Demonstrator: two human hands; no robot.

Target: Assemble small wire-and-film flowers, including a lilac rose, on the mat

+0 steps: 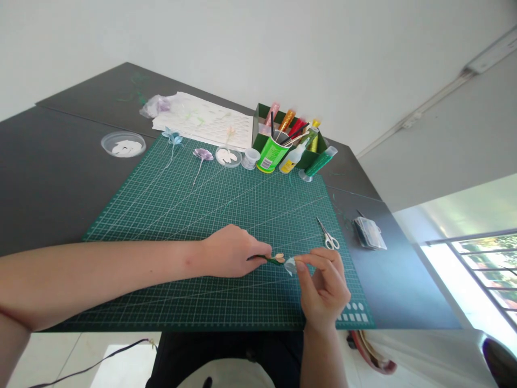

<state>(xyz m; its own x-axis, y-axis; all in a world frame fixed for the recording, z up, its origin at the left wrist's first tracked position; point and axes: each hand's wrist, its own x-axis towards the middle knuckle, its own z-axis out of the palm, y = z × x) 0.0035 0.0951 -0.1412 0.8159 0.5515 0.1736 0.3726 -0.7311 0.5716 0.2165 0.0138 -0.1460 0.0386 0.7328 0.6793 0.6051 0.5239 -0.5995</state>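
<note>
My left hand [232, 252] rests on the green cutting mat [181, 215] and pinches a short green stem [271, 260] that ends in a small pale petal bud [279, 257]. To its right, my right hand [323, 283] holds a small translucent petal piece [290, 265] between thumb and forefinger, right beside the bud. Whether the piece touches the bud I cannot tell.
Small scissors [328, 235] lie just beyond my right hand. At the mat's far edge: two finished wire flowers [202, 156], a dish of petals [228, 157], a green cup of tools [271, 153], glue bottles [294, 157], glitter tubes. Another petal dish [123, 144] and paper sheets [205, 119] lie farther left.
</note>
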